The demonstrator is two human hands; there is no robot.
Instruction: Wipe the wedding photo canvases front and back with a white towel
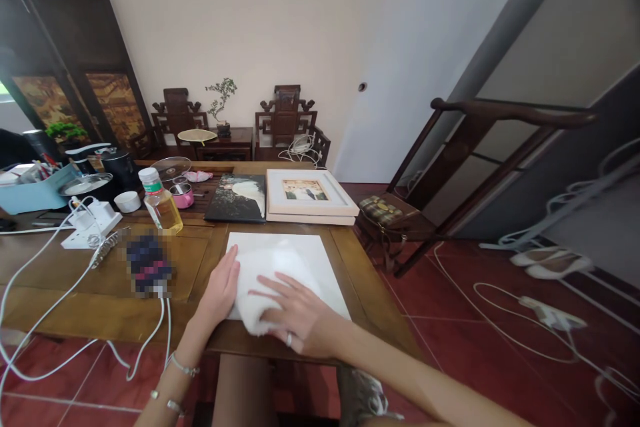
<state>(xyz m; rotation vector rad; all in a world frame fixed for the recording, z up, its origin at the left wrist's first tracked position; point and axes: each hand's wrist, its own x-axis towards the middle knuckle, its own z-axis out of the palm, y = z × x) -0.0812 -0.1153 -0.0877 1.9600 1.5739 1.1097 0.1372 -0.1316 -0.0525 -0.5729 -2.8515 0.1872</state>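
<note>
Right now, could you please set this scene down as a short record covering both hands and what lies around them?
Left hand: at the panel's left edge
Right hand: fingers spread on a white cloth; grip unclear
Panel: white, flat on the wooden table
Cloth: on the panel, partly hidden by the right hand
Beyond panel: dark photo, framed picture
Further left: bottle, pink cup

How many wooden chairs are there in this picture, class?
3. A back-left chair and a back-right chair flank the small table; a nearer chair stands at right. More may be hidden.
</note>
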